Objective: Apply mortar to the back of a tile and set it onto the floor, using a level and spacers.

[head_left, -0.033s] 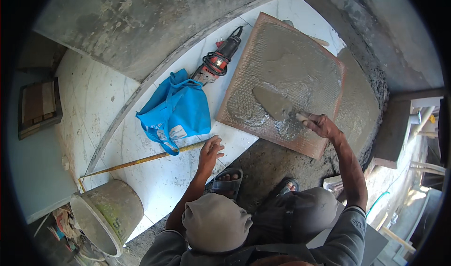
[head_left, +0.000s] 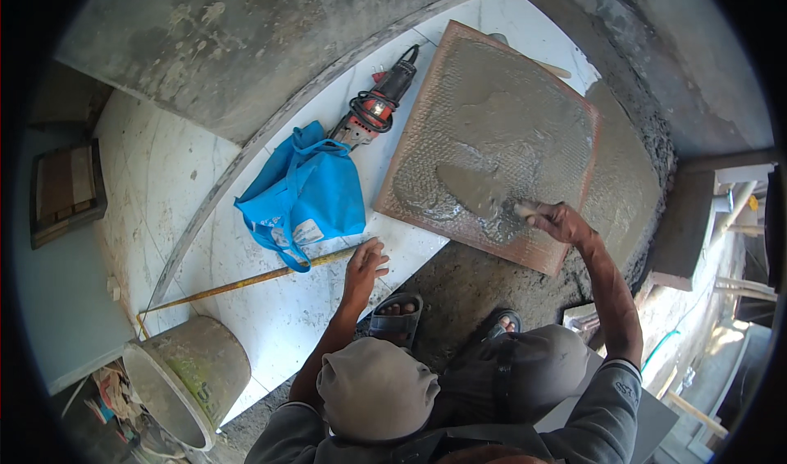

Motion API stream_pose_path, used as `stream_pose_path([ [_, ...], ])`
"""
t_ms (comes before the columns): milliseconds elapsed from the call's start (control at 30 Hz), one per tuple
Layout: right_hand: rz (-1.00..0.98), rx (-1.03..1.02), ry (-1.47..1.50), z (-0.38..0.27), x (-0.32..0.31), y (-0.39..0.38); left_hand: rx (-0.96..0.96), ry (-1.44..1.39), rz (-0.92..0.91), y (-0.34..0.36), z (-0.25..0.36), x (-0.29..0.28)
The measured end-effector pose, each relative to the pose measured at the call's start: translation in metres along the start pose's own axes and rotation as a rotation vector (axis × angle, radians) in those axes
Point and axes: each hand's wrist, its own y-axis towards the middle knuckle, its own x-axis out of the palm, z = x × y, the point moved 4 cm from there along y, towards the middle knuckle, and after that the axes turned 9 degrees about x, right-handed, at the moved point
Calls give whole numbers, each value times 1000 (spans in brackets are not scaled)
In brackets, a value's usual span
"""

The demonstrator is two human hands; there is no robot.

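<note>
My right hand (head_left: 557,220) is closed round the handle of a trowel (head_left: 471,187). Its leaf-shaped blade is coated in grey mortar and lies on or just over the spread mortar (head_left: 512,107). That wet layer covers most of a large square tile (head_left: 414,148), whose textured, reddish-brown surface shows along the edges and through thin patches. My left hand (head_left: 366,269) is empty, its fingers apart, on or just above the white tiled floor. Beside its fingertips is the end of a long yellowish rod or strip (head_left: 238,284).
Left of the tile lie a blue cloth bag (head_left: 328,189) and a red-and-black power tool (head_left: 379,103) with its cord wound round. A dirty bucket (head_left: 201,366) lies tipped at lower left. Bare mortar (head_left: 623,169) borders the tile on the right; a concrete wall (head_left: 270,38) stands beyond.
The trowel blade has shifted very slightly left across the mortar, my right hand still holding it. My left hand stays in place.
</note>
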Motion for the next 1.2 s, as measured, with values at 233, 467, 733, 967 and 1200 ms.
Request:
stream_pose_path([
  [233,24,247,-534,40,-7,-52,-18,-16,16,-9,5,-3],
  [467,365,300,-309,67,-33,-35,-22,71,-61,-7,8,10],
  [733,70,286,-362,95,-29,-93,-36,90,-31,-16,5,8],
  [967,244,372,-364,101,-18,-146,-72,127,-53,-15,1,10],
  [1200,267,577,-182,83,9,-135,-47,133,-55,-10,6,15],
])
